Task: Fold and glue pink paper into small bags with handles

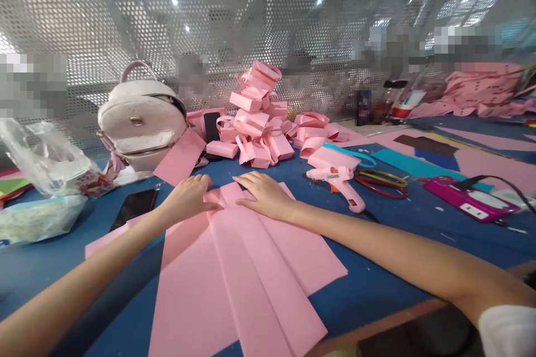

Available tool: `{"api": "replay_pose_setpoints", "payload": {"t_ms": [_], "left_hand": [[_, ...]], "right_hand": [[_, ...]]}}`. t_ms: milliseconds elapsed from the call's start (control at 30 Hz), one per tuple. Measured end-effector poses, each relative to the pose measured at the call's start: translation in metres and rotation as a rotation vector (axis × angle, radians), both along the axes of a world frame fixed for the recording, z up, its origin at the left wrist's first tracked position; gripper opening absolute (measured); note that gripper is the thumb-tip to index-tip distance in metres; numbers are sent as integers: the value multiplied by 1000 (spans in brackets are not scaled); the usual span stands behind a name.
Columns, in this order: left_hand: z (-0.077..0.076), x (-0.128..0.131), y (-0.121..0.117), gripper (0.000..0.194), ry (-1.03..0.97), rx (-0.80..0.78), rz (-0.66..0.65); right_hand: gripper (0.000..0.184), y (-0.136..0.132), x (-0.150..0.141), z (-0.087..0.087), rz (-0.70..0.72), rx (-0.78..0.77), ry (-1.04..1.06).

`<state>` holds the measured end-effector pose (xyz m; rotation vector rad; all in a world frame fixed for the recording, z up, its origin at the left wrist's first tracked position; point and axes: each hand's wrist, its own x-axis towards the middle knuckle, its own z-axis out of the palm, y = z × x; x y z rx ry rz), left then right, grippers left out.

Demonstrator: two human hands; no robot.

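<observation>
Guiding from afar, I have the folded pink paper (255, 273) lying over flat pink sheets (188, 295) on the blue table (364, 293); my left hand (190, 195) curls at its far end, grip unclear; my right hand (263, 195) rests spread upon it; even pressure and aligned edges would crease it cleanest.

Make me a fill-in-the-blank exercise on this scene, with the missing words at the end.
1. The paper at the left hand and right hand is ____ in colour.
2. The bare tabletop is ____ in colour.
3. In the picture, the glue gun lies to the ____ of both hands.
4. The pale backpack stands in the ____ half of the picture.

Missing words: pink; blue; right; left.
</observation>
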<state>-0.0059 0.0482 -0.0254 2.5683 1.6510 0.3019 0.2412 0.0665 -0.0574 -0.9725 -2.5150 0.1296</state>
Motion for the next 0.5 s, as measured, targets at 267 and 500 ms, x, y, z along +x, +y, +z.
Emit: {"api": "replay_pose_setpoints", "payload": {"t_ms": [267, 500], "left_hand": [[-5, 2, 13, 30, -79, -168, 108], [2, 10, 12, 30, -497, -277, 95]], "right_hand": [[53, -5, 2, 3, 23, -224, 260], [65, 0, -5, -5, 22, -488, 690]]}}
